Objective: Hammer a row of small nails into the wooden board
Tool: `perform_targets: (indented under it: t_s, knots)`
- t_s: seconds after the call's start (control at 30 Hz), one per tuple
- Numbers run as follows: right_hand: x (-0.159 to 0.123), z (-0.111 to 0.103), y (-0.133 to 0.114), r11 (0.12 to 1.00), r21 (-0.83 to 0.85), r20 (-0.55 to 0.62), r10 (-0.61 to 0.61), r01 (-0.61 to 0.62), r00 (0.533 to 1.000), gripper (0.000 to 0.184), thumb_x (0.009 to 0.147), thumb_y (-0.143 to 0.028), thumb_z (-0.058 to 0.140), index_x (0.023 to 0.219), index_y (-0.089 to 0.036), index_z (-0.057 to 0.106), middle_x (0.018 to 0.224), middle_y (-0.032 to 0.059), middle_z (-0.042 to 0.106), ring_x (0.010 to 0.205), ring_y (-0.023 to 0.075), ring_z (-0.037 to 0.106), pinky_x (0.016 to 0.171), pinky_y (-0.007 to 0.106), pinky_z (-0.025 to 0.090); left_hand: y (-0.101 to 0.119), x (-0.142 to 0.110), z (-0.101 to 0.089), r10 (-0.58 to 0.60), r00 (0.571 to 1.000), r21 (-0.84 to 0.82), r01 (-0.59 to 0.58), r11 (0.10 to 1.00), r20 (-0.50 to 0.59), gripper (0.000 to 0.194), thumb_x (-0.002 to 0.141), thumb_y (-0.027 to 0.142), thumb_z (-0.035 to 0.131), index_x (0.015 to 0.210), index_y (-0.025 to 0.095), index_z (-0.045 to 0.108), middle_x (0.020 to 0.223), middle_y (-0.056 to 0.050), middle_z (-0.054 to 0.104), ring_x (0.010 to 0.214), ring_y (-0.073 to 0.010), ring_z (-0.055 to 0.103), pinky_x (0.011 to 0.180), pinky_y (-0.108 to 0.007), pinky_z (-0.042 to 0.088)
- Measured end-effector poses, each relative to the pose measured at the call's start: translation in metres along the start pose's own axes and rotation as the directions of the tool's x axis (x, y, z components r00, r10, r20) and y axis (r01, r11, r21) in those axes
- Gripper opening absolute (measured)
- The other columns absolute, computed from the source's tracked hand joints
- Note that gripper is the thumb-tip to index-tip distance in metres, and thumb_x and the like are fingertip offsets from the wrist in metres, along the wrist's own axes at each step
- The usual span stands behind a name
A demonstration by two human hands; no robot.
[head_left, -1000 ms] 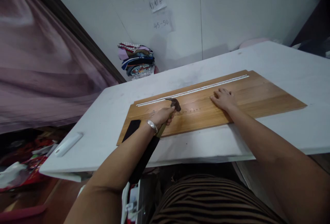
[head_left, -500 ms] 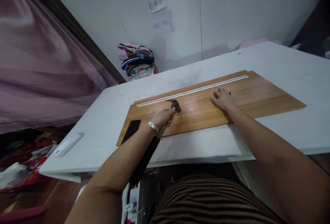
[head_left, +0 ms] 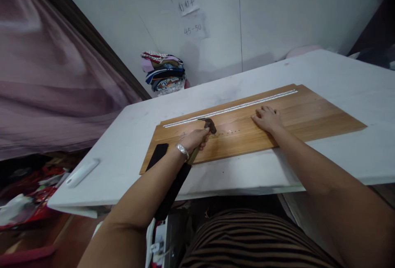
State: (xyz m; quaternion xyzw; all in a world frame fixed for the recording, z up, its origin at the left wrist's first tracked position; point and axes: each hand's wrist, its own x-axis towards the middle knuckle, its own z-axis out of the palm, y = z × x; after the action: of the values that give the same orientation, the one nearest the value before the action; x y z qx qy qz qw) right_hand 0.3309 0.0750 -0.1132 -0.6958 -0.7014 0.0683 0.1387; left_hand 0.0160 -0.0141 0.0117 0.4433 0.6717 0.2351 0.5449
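My left hand (head_left: 197,139), with a silver bracelet at the wrist, is closed around a claw hammer (head_left: 210,125) close to its dark metal head. The hammer's black grip (head_left: 174,192) extends back under my forearm past the table's front edge. Its head is over the middle of a wooden board (head_left: 321,115), beside a row of small nails (head_left: 233,131) in the wood. Several loose nails (head_left: 182,136) lie just left of my left hand. Resting on the board to the right, my right hand (head_left: 268,119) has its fingers spread a little and holds nothing.
Under the board is a white table (head_left: 117,148). Two white measuring strips (head_left: 230,109) run along the board's far side. A black flat object (head_left: 158,154) lies on its left end, and a white oblong object (head_left: 82,173) on the table. Folded cloths (head_left: 165,72) are stacked behind the table.
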Motion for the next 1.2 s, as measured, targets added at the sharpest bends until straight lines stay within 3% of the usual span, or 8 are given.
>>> perform_targets:
  t_s: [0.2, 0.37, 0.53, 0.73, 0.93, 1.2]
  knots:
    - [-0.0005, -0.0001, 0.0003, 1.0, 0.009, -0.011, -0.007, 0.007, 1.0, 0.046, 0.103, -0.049, 0.041, 0.119, -0.021, 0.074, 0.135, 0.0184, 0.066, 0.136, 0.035, 0.052, 0.11, 0.053, 0.038, -0.0055, 0.0018, -0.0002, -0.014, 0.999, -0.025, 0.015, 1.0, 0.036, 0.032, 0.106, 0.044, 0.06, 0.095, 0.015, 0.063, 0.063, 0.006, 0.05, 0.042, -0.0063, 0.038, 0.043, -0.02, 0.029]
    - [0.0, 0.0019, 0.0009, 1.0, 0.01, -0.017, -0.004, 0.004, 1.0, 0.046, 0.103, -0.048, 0.041, 0.122, -0.021, 0.074, 0.137, 0.0183, 0.066, 0.137, 0.0352, 0.051, 0.111, 0.054, 0.038, -0.0022, 0.0007, -0.0009, -0.012, 1.0, -0.017, 0.012, 1.0, 0.021, 0.03, 0.109, 0.038, 0.055, 0.093, 0.014, 0.063, 0.063, 0.005, 0.05, 0.042, -0.0063, 0.039, 0.043, -0.02, 0.029]
    - [0.0004, 0.0032, 0.0015, 1.0, 0.01, -0.024, -0.009, 0.009, 1.0, 0.045, 0.103, -0.048, 0.043, 0.12, -0.022, 0.075, 0.136, 0.0183, 0.067, 0.136, 0.0351, 0.052, 0.112, 0.055, 0.037, 0.0017, -0.0006, -0.002, -0.004, 1.0, -0.013, 0.004, 1.0, -0.001, 0.031, 0.106, 0.043, 0.062, 0.09, 0.015, 0.063, 0.063, 0.003, 0.052, 0.043, -0.0068, 0.04, 0.045, -0.021, 0.031]
    - [-0.0006, -0.0001, 0.0001, 1.0, 0.005, -0.007, -0.004, 0.004, 1.0, 0.045, 0.103, -0.048, 0.042, 0.121, -0.021, 0.074, 0.137, 0.0187, 0.066, 0.137, 0.035, 0.051, 0.112, 0.054, 0.037, 0.0007, -0.0003, -0.0002, -0.003, 1.0, 0.0, 0.003, 1.0, -0.002, 0.03, 0.109, 0.037, 0.054, 0.091, 0.015, 0.062, 0.062, 0.004, 0.051, 0.042, -0.0067, 0.039, 0.044, -0.021, 0.03]
    - [-0.0007, -0.0007, -0.0004, 1.0, 0.012, -0.011, -0.006, 0.006, 1.0, 0.045, 0.103, -0.047, 0.042, 0.119, -0.022, 0.075, 0.135, 0.0179, 0.066, 0.136, 0.0353, 0.051, 0.111, 0.054, 0.038, -0.0059, 0.0039, -0.0004, -0.014, 1.0, -0.011, 0.014, 1.0, 0.022, 0.032, 0.105, 0.045, 0.061, 0.094, 0.015, 0.063, 0.063, 0.005, 0.051, 0.042, -0.0068, 0.039, 0.044, -0.021, 0.03]
    - [-0.0003, 0.0008, 0.0001, 1.0, 0.006, -0.02, -0.006, 0.006, 1.0, 0.045, 0.103, -0.047, 0.042, 0.12, -0.022, 0.075, 0.137, 0.0186, 0.067, 0.137, 0.0342, 0.052, 0.112, 0.055, 0.037, 0.0021, 0.0003, -0.0017, -0.003, 1.0, -0.007, 0.003, 1.0, 0.004, 0.032, 0.107, 0.042, 0.059, 0.091, 0.015, 0.063, 0.062, 0.004, 0.051, 0.042, -0.0064, 0.038, 0.044, -0.02, 0.031]
